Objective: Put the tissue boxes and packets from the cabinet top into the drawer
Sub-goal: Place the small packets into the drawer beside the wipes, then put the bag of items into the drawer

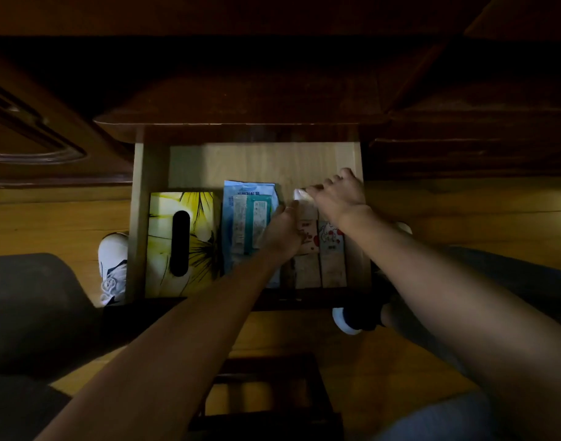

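Note:
The light wooden drawer stands pulled out under the dark cabinet top. A yellow flowered tissue box lies at its left. A blue tissue packet with a teal pack on it lies in the middle. Two small packets with red cartoon prints lie side by side at the right. My left hand presses on the left one of them. My right hand pinches the crinkled clear end of a packet at their far end.
The dark cabinet top overhangs the drawer's back. A carved door panel is at the left. My white shoes rest on the wooden floor beside the drawer. A dark stool is between my legs.

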